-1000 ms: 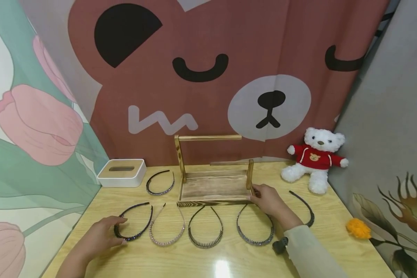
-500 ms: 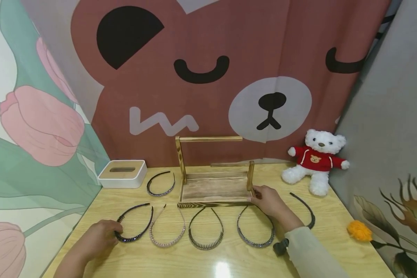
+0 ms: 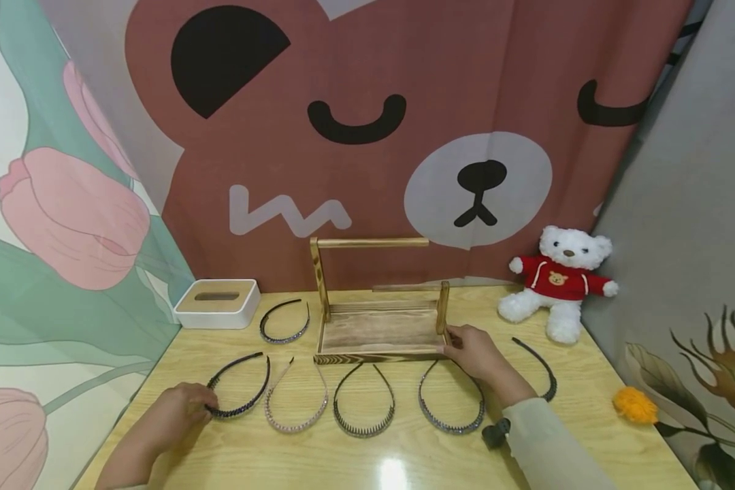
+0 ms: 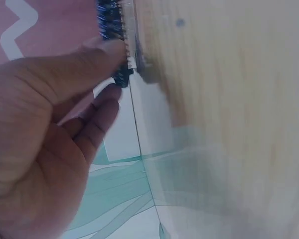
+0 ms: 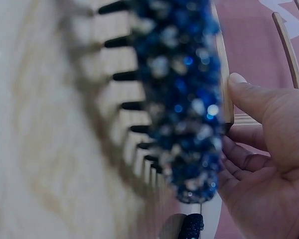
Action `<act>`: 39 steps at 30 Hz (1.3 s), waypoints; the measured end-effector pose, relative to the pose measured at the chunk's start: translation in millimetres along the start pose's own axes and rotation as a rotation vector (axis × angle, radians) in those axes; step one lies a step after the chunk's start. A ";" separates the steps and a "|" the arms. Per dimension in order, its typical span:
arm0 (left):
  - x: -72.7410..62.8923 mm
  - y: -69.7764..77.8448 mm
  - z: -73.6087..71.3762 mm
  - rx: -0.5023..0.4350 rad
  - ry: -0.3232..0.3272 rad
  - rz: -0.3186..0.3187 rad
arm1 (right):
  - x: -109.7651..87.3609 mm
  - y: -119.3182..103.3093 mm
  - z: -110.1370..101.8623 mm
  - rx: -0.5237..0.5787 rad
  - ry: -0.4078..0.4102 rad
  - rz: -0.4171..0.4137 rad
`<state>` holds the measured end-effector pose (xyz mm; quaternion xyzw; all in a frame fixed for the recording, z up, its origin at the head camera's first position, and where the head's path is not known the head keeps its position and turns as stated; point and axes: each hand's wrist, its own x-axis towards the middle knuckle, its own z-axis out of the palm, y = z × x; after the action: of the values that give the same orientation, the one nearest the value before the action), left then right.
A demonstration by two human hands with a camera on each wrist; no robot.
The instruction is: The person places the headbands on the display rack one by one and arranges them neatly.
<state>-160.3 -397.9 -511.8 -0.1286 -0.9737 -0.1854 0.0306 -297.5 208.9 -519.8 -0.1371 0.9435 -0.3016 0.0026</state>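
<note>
My left hand pinches the side of a dark beaded headband between thumb and fingers, at the left of the table. In the left wrist view, the beaded band runs up from beneath the thumb. My right hand grips the right front corner of a wooden carrier with a top bar and two side posts; its fingers there are partly hidden. Close before the right wrist camera stands a blue beaded headband with comb teeth, and beyond it the right hand holds the wood.
In front of the carrier lie a pink headband, a brown toothed one and a grey-blue one. Others lie at the back and right. A tissue box, teddy bear and orange pompom stand around.
My left fingers have gone from spread over the dark headband to pinching its side, and the band has risen slightly. The right hand stays at the carrier's corner.
</note>
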 end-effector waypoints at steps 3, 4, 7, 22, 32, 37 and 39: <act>0.4 2.0 -1.9 -0.094 -0.009 -0.059 | -0.5 -1.4 -0.4 0.003 -0.002 0.003; 0.5 3.2 -3.1 -0.119 -0.003 -0.083 | -0.7 -1.8 -0.5 0.004 -0.002 0.002; 2.1 6.6 -7.6 -0.159 0.045 -0.123 | -0.9 -2.4 -0.9 0.006 0.000 -0.001; 31.0 32.5 -24.0 -1.107 0.454 -0.303 | -0.3 -1.8 -2.9 -0.009 0.015 -0.022; 48.5 59.2 -40.3 -1.596 0.480 -0.212 | -3.4 -3.3 -0.1 -0.002 0.009 -0.012; 58.6 81.2 -53.8 -1.660 0.517 -0.111 | -2.8 -3.2 -1.7 0.000 0.004 -0.013; 63.9 91.2 -58.1 -1.689 0.537 -0.050 | -2.1 -2.8 -2.3 0.000 0.005 -0.016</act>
<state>-197.4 -322.2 -418.7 -0.0389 -0.4741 -0.8669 0.1490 -294.9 208.5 -516.5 -0.1437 0.9424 -0.3021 -0.0020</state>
